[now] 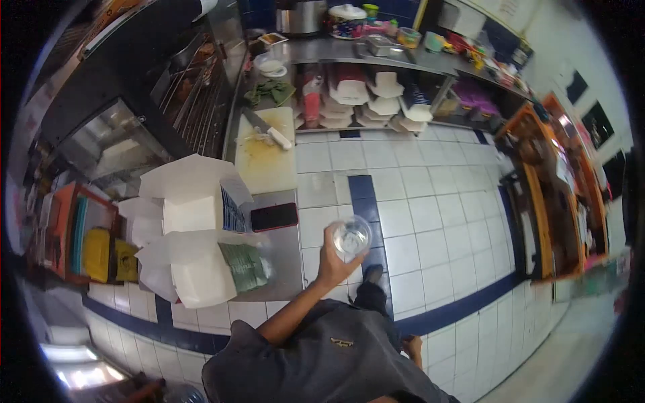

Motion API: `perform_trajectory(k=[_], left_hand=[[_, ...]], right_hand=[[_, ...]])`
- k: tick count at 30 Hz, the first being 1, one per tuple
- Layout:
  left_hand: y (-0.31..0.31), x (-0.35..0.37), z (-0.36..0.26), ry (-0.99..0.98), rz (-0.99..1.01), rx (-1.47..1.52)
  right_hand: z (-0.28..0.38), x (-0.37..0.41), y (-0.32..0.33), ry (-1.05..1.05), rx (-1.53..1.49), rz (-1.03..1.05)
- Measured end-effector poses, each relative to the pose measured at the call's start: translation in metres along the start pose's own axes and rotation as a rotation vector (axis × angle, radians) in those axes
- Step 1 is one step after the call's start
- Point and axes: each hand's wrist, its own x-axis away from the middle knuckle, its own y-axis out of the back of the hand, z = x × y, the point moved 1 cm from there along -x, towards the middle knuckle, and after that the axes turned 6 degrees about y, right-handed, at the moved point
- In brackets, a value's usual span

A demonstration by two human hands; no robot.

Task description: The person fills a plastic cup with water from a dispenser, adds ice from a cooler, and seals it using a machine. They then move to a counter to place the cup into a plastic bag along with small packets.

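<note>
My left hand (pixel 336 263) is wrapped round a clear plastic cup (pixel 352 238), held out over the tiled floor in front of my body. The cup's round rim faces up toward the camera. Low at my right side hangs my right hand (pixel 414 347), small in view, its fingers too unclear to read. To the left of the cup, a phone (pixel 274 217) with a dark screen and red edge lies on the steel counter (pixel 285 260). Open white cardboard boxes (pixel 193 213) stand beyond the phone, with green packets (pixel 243 266) beside them.
A knife (pixel 267 129) lies on a stained cutting board (pixel 267 166) near green leaves (pixel 270 92). The back counter (pixel 316 52) holds pots and containers, with folded boxes (pixel 385 94) below. An orange shelf (pixel 561 195) stands at the right.
</note>
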Motion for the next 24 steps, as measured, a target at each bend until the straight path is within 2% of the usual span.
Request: perform_trajectory(k=[1, 2, 4, 5, 6, 8, 10, 12, 13, 15, 17, 19, 22, 24], left_hand=[[-0.004, -0.017, 0.004, -0.033, -0.069, -0.04], [-0.007, -0.035, 0.01, -0.07, -0.134, -0.077], [-0.011, -0.071, 0.021, -0.093, -0.294, -0.165], [-0.013, -0.086, 0.02, -0.104, -0.38, -0.178], [-0.014, -0.104, 0.028, -0.12, -0.501, -0.184], [-0.01, -0.134, 0.024, -0.098, -0.635, -0.141], [0.002, -0.164, 0.041, -0.089, -0.739, -0.172], [0.015, -0.181, 0.049, -0.059, -0.836, -0.208], [0.024, -0.195, 0.05, -0.053, -0.877, -0.175], [0.04, -0.219, 0.042, -0.057, -0.946, -0.106], [0.061, -0.237, 0.053, -0.06, -1.012, -0.127], [0.084, -0.258, 0.054, -0.067, -1.083, -0.201], [0.123, -0.284, 0.069, -0.085, -1.169, -0.358], [0.14, -0.299, 0.062, -0.028, -1.203, -0.361]], right_hand=[[-0.017, -0.036, 0.006, 0.004, 0.16, 0.127], [-0.028, -0.081, 0.013, 0.024, 0.177, 0.15], [-0.042, -0.168, 0.04, 0.339, 0.449, 0.198], [-0.02, -0.195, 0.069, 0.3, 0.362, 0.136], [0.019, -0.233, 0.095, 0.271, 0.265, 0.069], [0.085, -0.315, 0.132, 0.481, 0.252, -0.033], [0.176, -0.393, 0.155, 0.563, 0.151, 0.01], [0.294, -0.443, 0.165, 0.813, 0.095, -0.03], [0.351, -0.475, 0.155, 0.901, -0.039, 0.022], [0.495, -0.474, 0.148, 1.088, -0.09, 0.093], [0.626, -0.43, 0.136, 1.13, -0.406, 0.438], [0.738, -0.384, 0.119, 1.256, -0.497, 0.718], [0.864, -0.321, 0.084, 1.282, -0.606, 1.019], [0.933, -0.281, 0.065, 1.191, -0.613, 1.194]])
